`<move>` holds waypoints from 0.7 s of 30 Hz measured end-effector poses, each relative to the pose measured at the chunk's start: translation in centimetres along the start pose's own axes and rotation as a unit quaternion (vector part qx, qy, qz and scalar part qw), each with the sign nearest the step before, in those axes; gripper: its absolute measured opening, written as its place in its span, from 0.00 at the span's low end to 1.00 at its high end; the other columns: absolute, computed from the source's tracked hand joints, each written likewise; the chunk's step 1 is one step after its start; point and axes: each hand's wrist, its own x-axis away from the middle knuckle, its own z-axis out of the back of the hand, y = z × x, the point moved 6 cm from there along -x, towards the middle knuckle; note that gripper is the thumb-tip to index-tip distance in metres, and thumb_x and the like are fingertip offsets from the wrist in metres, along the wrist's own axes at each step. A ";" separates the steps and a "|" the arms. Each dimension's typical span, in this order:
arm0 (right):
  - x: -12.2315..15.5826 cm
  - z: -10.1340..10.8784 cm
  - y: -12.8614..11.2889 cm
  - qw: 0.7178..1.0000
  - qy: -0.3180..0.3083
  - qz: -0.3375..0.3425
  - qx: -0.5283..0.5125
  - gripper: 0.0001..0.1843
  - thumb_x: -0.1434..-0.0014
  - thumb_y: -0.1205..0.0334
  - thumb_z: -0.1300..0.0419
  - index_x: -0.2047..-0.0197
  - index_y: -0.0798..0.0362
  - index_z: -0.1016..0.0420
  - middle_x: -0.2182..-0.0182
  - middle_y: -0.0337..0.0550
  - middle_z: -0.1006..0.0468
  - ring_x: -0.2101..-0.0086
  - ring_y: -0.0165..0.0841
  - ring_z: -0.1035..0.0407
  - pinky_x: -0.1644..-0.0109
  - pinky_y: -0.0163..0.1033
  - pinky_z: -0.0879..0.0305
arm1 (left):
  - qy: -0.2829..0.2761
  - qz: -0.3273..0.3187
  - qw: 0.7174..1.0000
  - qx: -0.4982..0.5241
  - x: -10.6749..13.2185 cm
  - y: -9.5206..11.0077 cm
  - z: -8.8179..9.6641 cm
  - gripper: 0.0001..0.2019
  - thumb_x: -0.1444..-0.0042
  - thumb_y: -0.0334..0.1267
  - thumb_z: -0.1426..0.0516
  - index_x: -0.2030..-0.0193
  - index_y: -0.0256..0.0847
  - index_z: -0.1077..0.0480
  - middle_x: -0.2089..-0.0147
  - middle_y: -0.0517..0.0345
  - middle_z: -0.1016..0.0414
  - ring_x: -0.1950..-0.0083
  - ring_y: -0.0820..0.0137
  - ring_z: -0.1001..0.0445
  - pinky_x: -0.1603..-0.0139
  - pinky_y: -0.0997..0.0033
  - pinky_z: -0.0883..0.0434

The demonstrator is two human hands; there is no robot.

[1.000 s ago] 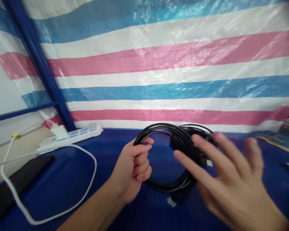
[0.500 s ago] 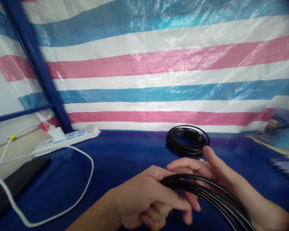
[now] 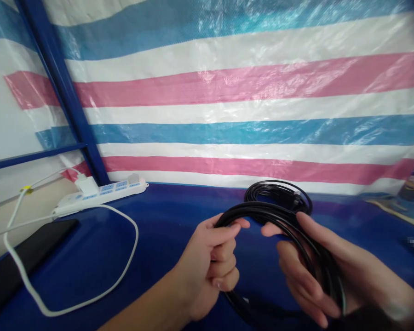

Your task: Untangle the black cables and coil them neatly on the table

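A thick coil of black cable [image 3: 262,211] is held up between my two hands, its loops arching from one to the other. My left hand [image 3: 214,262] is closed around the left side of the bundle, thumb on top. On the right side, my right hand [image 3: 317,266] has its fingers and thumb curled about the loops. The coil's lower part hangs under the hands, near the blue tabletop [image 3: 165,257], dark and partly cut off by the picture's bottom edge. Behind it lies a second coil of black cable [image 3: 276,186] on the tabletop, with a connector showing.
At the left stands a white power strip [image 3: 124,187] with a white plug [image 3: 87,185] in it. A white cord [image 3: 136,234] loops across the tabletop beside a flat black object [image 3: 31,253]. A striped plastic sheet [image 3: 227,133] closes off the back.
My hands have moved apart and the held coil is raised, its loops now arched between them. My right hand has gone from open fingers beside the coil to gripping it.
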 end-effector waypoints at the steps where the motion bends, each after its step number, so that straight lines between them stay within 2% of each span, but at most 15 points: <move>1: 0.0 -0.1 -0.1 1.000 -0.010 0.019 -0.007 0.31 0.40 0.36 0.59 0.55 0.50 0.28 0.79 0.40 0.31 0.80 0.26 0.33 0.74 0.32 0.35 | 0.010 -0.006 1.000 0.016 -0.1 0.0 0.1 0.04 0.45 0.34 0.45 0.63 0.39 0.30 0.87 0.74 0.60 0.88 0.85 0.64 0.87 0.82 0.59; 4: 0.0 -0.2 -0.4 0.996 -0.002 0.086 0.000 0.36 0.42 0.33 0.65 0.53 0.50 0.30 0.79 0.40 0.34 0.75 0.31 0.29 0.67 0.38 0.31 | 0.062 -0.042 0.995 0.060 -0.4 0.2 0.7 0.05 0.44 0.35 0.46 0.61 0.39 0.31 0.87 0.74 0.59 0.87 0.85 0.63 0.87 0.82 0.58; 6: -0.2 -0.1 -0.3 0.993 0.026 0.117 0.012 0.40 0.43 0.31 0.68 0.51 0.51 0.32 0.78 0.40 0.36 0.76 0.30 0.31 0.63 0.42 0.31 | 0.099 -0.070 0.989 0.079 -0.5 0.4 1.3 0.06 0.43 0.35 0.47 0.59 0.39 0.33 0.87 0.74 0.58 0.87 0.85 0.62 0.87 0.82 0.57; 8: -0.3 -0.2 -0.2 0.986 0.053 0.154 0.032 0.43 0.45 0.30 0.70 0.49 0.52 0.33 0.77 0.39 0.38 0.80 0.28 0.36 0.63 0.44 0.31 | 0.124 -0.089 0.985 0.086 -0.6 0.2 1.6 0.05 0.42 0.35 0.46 0.60 0.40 0.35 0.86 0.74 0.58 0.87 0.85 0.62 0.87 0.82 0.58; 9: -0.2 -0.4 -0.1 0.981 0.064 0.178 0.045 0.44 0.46 0.28 0.69 0.48 0.53 0.33 0.77 0.39 0.40 0.82 0.26 0.40 0.66 0.43 0.31 | 0.130 -0.093 0.983 0.085 -0.7 0.0 1.7 0.04 0.43 0.36 0.46 0.60 0.41 0.36 0.86 0.74 0.58 0.87 0.85 0.61 0.87 0.83 0.58; 11: -0.1 -0.4 0.1 0.972 0.102 0.199 0.067 0.39 0.47 0.30 0.56 0.47 0.54 0.34 0.81 0.34 0.44 0.85 0.23 0.48 0.74 0.38 0.35 | 0.121 -0.093 0.985 0.075 -0.9 -0.6 1.6 0.05 0.43 0.37 0.45 0.61 0.41 0.37 0.85 0.74 0.56 0.87 0.85 0.60 0.87 0.84 0.55; 13: 0.0 0.2 0.6 0.968 0.173 0.162 0.088 0.33 0.48 0.41 0.43 0.46 0.52 0.36 0.86 0.29 0.51 0.86 0.21 0.54 0.79 0.33 0.41 | 0.090 -0.087 0.991 0.053 -1.1 -1.3 1.2 0.06 0.43 0.39 0.45 0.61 0.41 0.37 0.85 0.74 0.54 0.87 0.85 0.57 0.85 0.84 0.48; 15: 0.3 1.2 0.8 0.961 0.237 0.098 0.106 0.30 0.48 0.48 0.39 0.46 0.51 0.38 0.90 0.26 0.57 0.87 0.21 0.58 0.80 0.30 0.46 | 0.060 -0.088 0.994 0.024 -1.1 -1.6 0.9 0.07 0.42 0.40 0.46 0.61 0.40 0.36 0.85 0.73 0.53 0.87 0.85 0.52 0.82 0.81 0.39; 16: 0.4 1.5 0.8 0.960 0.248 0.068 0.115 0.28 0.49 0.49 0.38 0.47 0.51 0.38 0.91 0.25 0.57 0.87 0.21 0.58 0.81 0.29 0.47 | 0.050 -0.088 0.995 0.006 -1.1 -1.6 0.8 0.07 0.43 0.40 0.46 0.62 0.40 0.35 0.86 0.73 0.52 0.87 0.84 0.50 0.81 0.79 0.36; 19: 0.4 2.2 0.8 0.969 0.200 -0.021 0.141 0.25 0.50 0.47 0.38 0.53 0.50 0.36 0.90 0.24 0.57 0.87 0.19 0.60 0.82 0.27 0.50 | 0.021 -0.065 0.997 -0.039 -1.0 -1.3 0.7 0.06 0.47 0.38 0.44 0.64 0.39 0.34 0.86 0.72 0.50 0.88 0.81 0.49 0.85 0.78 0.37; 21: 0.6 2.5 1.4 0.966 0.164 -0.099 0.171 0.21 0.49 0.49 0.38 0.56 0.51 0.37 0.90 0.23 0.56 0.88 0.18 0.60 0.83 0.26 0.51 | -0.023 -0.002 0.996 -0.081 -1.0 -1.5 0.5 0.05 0.50 0.37 0.42 0.67 0.39 0.33 0.86 0.71 0.48 0.88 0.82 0.50 0.89 0.81 0.44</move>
